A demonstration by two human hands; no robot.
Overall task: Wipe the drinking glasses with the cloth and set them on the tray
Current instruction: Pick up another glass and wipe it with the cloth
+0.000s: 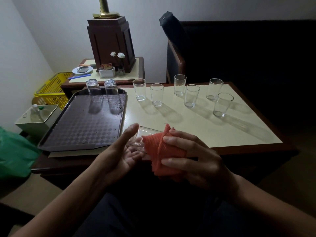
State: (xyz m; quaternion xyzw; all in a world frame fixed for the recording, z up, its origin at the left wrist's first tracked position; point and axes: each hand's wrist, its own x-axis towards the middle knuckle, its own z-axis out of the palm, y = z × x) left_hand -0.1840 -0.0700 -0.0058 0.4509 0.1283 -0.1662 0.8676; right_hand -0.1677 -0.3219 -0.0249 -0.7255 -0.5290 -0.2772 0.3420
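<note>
Head view: the left hand (123, 151) cradles a drinking glass (138, 142) on its side above the table's near edge, fingers curled under it and thumb up along it. The right hand (193, 156) clamps an orange cloth (164, 151) around the glass's other end. On the brown tray (82, 124) two glasses (93, 93) stand upside down at the far edge. Six empty glasses (157, 94) stand upright on the cream table (222, 132). A white holder (106, 72) on the side table holds packets, their print too small to read. A grey box (36, 119) contains a bottle, beside a yellow basket (53, 89).
</note>
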